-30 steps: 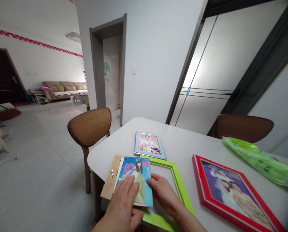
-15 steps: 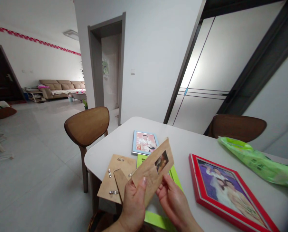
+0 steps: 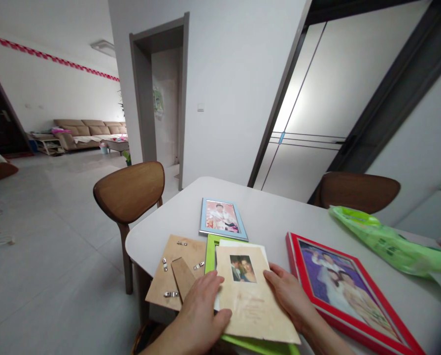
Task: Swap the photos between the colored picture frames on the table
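Note:
A cream photo sheet [image 3: 257,303] with a small picture of two people near its top lies over the lime-green picture frame [image 3: 211,249]. A white sheet [image 3: 260,246] peeks out behind its upper edge. My right hand [image 3: 292,296] grips the cream sheet's right edge, thumb on top. At its left edge, my left hand [image 3: 205,301] is open, fingers stretched out and touching the side. Left of the green frame lies a wooden backing board [image 3: 159,276] with metal clips and a stand leg, partly hidden by my left hand.
A light-blue framed photo [image 3: 223,217] lies farther back on the white table [image 3: 264,212]. To the right rests a red framed photo [image 3: 348,291], with a green plastic bag [image 3: 386,241] beyond it. Wooden chairs stand at the left [image 3: 131,190] and far right [image 3: 358,192].
The cream sheet has gone from being held up tilted to lying flat over the green frame, its picture facing up. My left hand has opened from its grip; my right hand has moved rightward.

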### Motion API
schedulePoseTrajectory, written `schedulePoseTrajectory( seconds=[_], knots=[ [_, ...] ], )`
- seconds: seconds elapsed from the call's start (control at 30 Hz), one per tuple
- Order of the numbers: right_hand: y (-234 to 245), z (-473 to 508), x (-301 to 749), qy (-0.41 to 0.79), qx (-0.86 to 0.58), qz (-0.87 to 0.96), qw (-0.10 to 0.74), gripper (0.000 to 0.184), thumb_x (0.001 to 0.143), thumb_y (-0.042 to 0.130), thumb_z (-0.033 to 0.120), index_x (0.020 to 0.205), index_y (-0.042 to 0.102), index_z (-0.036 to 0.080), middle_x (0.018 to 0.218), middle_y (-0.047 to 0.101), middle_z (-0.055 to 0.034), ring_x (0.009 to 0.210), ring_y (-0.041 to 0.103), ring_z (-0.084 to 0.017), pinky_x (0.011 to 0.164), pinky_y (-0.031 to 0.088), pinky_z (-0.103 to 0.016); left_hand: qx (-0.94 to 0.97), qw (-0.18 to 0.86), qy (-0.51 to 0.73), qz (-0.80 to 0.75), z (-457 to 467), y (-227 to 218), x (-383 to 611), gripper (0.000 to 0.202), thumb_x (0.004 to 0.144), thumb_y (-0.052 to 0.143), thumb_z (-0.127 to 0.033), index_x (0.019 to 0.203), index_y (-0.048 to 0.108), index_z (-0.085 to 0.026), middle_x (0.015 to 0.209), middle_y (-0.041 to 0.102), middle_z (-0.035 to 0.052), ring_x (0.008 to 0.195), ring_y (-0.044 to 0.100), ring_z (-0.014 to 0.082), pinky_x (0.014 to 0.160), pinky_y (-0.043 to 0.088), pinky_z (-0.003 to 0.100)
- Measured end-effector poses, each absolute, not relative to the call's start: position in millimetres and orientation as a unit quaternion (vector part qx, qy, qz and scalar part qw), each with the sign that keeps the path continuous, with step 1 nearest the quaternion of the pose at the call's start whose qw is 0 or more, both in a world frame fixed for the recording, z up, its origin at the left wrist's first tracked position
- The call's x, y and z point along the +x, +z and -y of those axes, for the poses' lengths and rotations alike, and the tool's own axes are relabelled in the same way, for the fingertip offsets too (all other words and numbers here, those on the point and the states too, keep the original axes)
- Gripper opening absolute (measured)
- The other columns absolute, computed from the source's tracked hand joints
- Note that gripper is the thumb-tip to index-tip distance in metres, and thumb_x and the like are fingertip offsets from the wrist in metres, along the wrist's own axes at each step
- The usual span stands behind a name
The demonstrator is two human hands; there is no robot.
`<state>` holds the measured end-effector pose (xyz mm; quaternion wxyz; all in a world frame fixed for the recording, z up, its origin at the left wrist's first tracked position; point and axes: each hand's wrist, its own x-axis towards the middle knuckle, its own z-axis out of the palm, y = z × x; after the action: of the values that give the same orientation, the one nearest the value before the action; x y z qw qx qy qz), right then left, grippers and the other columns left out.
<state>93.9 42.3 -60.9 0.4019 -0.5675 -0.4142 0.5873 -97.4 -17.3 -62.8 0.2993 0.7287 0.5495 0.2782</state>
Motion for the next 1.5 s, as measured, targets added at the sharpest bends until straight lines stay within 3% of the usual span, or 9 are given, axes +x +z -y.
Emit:
schedulePoseTrajectory(
  seconds=[0.3, 0.43, 0.6, 0.7, 0.87, 1.07, 1.23, 1.3, 1.5],
  knots=[
    [-69, -53, 92, 0.500, -0.606, 0.502, 0.362, 0.038, 0.074, 0.034, 0.033, 0.101, 0.049, 0.011, 0.071, 0.067, -0.0062, 0.067, 0.062, -0.018, 0.056, 0.045, -0.026, 0.768, 0.251, 0.235, -0.541, 17, -65, -97, 0.055, 0.064, 0.055, -0.023, 0.116, 0.044, -0.010, 0.128, 0.038, 0.0149, 0.118, 0.032, 0.0256, 0.099, 0.024, 0.041],
    [-66, -59, 93, 0.338, -0.649, 0.626, 0.270, 0.040, 0.078, 0.024, 0.033, 0.093, 0.055, 0.012, 0.077, 0.066, -0.0070, 0.070, 0.062, -0.017, 0.059, 0.044, -0.024, 0.784, 0.236, 0.208, -0.535, 19, -65, -96, 0.053, 0.064, 0.058, -0.027, 0.114, 0.046, -0.012, 0.129, 0.036, 0.0141, 0.119, 0.029, 0.0268, 0.099, 0.022, 0.043],
    [-63, -62, 99, 0.186, -0.674, 0.693, 0.178, 0.036, 0.077, 0.031, 0.037, 0.079, 0.059, 0.015, 0.078, 0.064, -0.0124, 0.076, 0.059, -0.024, 0.065, 0.040, -0.031, 0.806, 0.226, 0.170, -0.520, 19, -58, -92, 0.045, 0.068, 0.056, -0.029, 0.110, 0.049, -0.015, 0.127, 0.040, 0.0122, 0.120, 0.027, 0.0273, 0.100, 0.017, 0.044],
    [-66, -56, 97, 0.116, -0.694, 0.698, 0.133, 0.039, 0.078, 0.029, 0.040, 0.083, 0.057, 0.014, 0.079, 0.061, -0.0148, 0.072, 0.058, -0.028, 0.060, 0.038, -0.035, 0.812, 0.212, 0.161, -0.519, 15, -58, -87, 0.045, 0.071, 0.053, -0.031, 0.113, 0.047, -0.015, 0.127, 0.040, 0.0131, 0.120, 0.027, 0.0286, 0.099, 0.014, 0.048],
    [-73, -48, 89, -0.031, -0.697, 0.714, 0.066, 0.035, 0.079, 0.029, 0.040, 0.094, 0.051, 0.016, 0.084, 0.054, -0.0106, 0.071, 0.056, -0.023, 0.054, 0.037, -0.030, 0.826, 0.164, 0.155, -0.517, 6, -62, -78, 0.041, 0.074, 0.048, -0.026, 0.113, 0.048, -0.013, 0.124, 0.044, 0.0142, 0.120, 0.028, 0.0284, 0.099, 0.008, 0.050],
    [-71, -48, 89, -0.067, -0.676, 0.732, 0.052, 0.032, 0.080, 0.031, 0.039, 0.086, 0.055, 0.018, 0.083, 0.053, -0.0100, 0.074, 0.053, -0.022, 0.058, 0.036, -0.031, 0.819, 0.190, 0.173, -0.513, 11, -56, -100, 0.051, 0.071, 0.049, -0.022, 0.120, 0.040, -0.018, 0.130, 0.037, 0.0103, 0.122, 0.025, 0.0254, 0.100, 0.012, 0.047],
    [-75, -53, 89, -0.088, -0.638, 0.760, 0.086, 0.036, 0.081, 0.030, 0.037, 0.104, 0.050, 0.019, 0.113, 0.050, -0.0108, 0.103, 0.041, -0.029, 0.076, 0.033, -0.040, 0.771, 0.196, 0.161, -0.584, 24, -57, -164, 0.064, 0.064, 0.057, -0.027, 0.124, 0.035, -0.019, 0.135, 0.025, 0.0105, 0.124, 0.019, 0.0255, 0.099, 0.014, 0.047],
    [-78, -57, 86, -0.069, -0.625, 0.774, 0.081, 0.036, 0.082, 0.029, 0.038, 0.101, 0.052, 0.019, 0.114, 0.051, -0.0096, 0.108, 0.037, -0.030, 0.079, 0.031, -0.043, 0.753, 0.196, 0.114, -0.618, 27, -60, -182, 0.072, 0.060, 0.062, -0.030, 0.125, 0.034, -0.017, 0.135, 0.022, 0.0119, 0.124, 0.017, 0.0267, 0.100, 0.014, 0.047],
    [-64, -46, 50, 0.011, -0.584, 0.796, 0.162, 0.035, 0.080, 0.034, 0.035, 0.102, 0.053, 0.016, 0.107, 0.054, -0.0117, 0.100, 0.045, -0.025, 0.080, 0.030, -0.038, 0.765, 0.123, 0.114, -0.621, 27, -84, -192, 0.069, 0.060, 0.057, -0.008, 0.124, 0.034, -0.015, 0.134, 0.026, 0.0104, 0.123, 0.022, 0.0209, 0.101, 0.022, 0.036]
  ],
)
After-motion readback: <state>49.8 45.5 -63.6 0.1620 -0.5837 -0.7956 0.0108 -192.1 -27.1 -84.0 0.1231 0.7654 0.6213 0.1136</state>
